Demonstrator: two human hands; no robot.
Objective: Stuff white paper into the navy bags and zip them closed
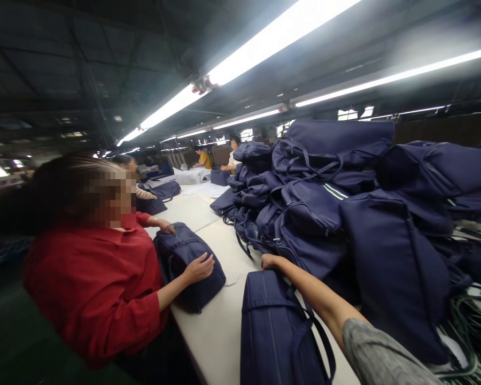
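Observation:
A navy blue bag (264,321) with long handles lies on the pale table, close to the camera at the bottom centre. My right hand (269,262) is at the bag's far end, its fingers curled down and partly hidden; whether they grip the bag is not clear. The bare forearm and grey sleeve reach in from the lower right, crossing beside the handles. My left hand does not show. Just right of my arm rises a big heap of navy bags (304,208), one with green and white stripes.
At the left a person in a red top (100,283) has both hands on another navy bag (188,262). Further along the table (200,208) are more people, navy bags and a white package (190,175). Dark green cords (471,331) lie at the lower right.

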